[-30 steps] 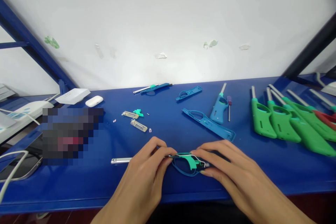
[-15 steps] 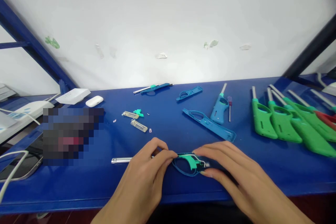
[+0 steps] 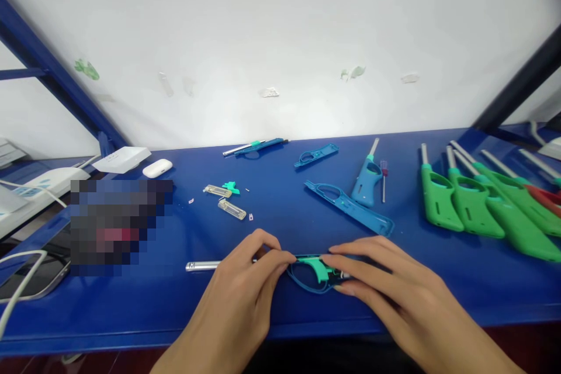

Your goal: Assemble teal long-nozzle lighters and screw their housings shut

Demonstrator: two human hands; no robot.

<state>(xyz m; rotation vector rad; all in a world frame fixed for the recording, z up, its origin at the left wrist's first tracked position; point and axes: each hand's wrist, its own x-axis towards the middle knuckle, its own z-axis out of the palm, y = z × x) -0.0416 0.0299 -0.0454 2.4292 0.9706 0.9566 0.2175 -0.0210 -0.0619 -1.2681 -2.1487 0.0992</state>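
Observation:
Near the table's front edge lies an opened blue lighter (image 3: 307,285), a long-necked kind with a silver tube (image 3: 202,266) pointing left. Its green trigger (image 3: 322,270) shows inside the half shell. My left hand (image 3: 248,286) pinches the lighter where the tube meets the shell, thumb and forefinger together. At the handle end, my right hand (image 3: 385,280) holds the shell, with a fingertip pressing by the trigger; the fingers hide much of the handle. Just beyond my right hand is a loose blue shell half (image 3: 350,208).
Several green lighters (image 3: 442,198) lie at the right. A whole blue lighter (image 3: 367,182) is beside a small screwdriver (image 3: 384,180). Farther left are clear fuel tanks (image 3: 232,209), a green trigger piece (image 3: 231,188), a white case (image 3: 157,168) and a phone (image 3: 39,272).
My right hand's fingertip has shifted left and down onto the parts beside the trigger, covering the white wire seen before. The left hand keeps its place.

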